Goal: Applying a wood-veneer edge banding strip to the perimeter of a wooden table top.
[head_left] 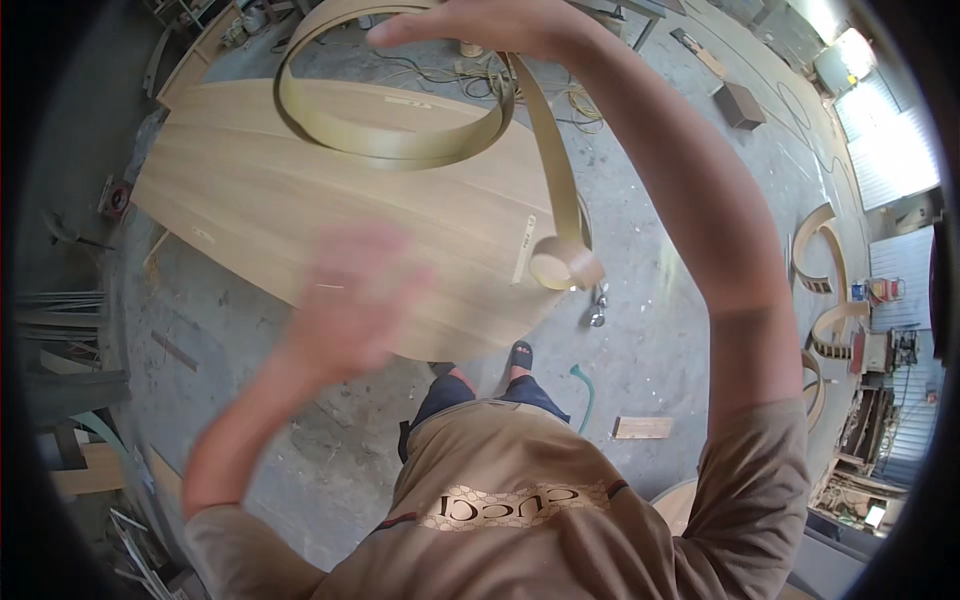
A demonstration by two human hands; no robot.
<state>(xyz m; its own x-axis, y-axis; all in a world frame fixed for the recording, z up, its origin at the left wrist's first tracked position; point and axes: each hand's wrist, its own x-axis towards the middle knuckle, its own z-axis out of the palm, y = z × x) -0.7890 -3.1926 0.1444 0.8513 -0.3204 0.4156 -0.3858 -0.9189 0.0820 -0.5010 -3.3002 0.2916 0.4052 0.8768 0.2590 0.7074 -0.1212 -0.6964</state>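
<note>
Single view only, head cam, so no second view is sharing any part of the scene. It's sitting on the person's head and looking steeply down along the body: the shirt front (500, 500) is filling the bottom centre, feet showing just above it. Fisheye is bending everything, with a black rim cutting all four corners. Both arms are coming in very close from the lower edge, the left hand (355, 290) blurring, the right hand (480, 25) reaching the top edge. The wood panel (300, 200) is lying below at mid distance, and the concrete floor (660, 330) is curving away toward the workshop clutter at right.
</note>
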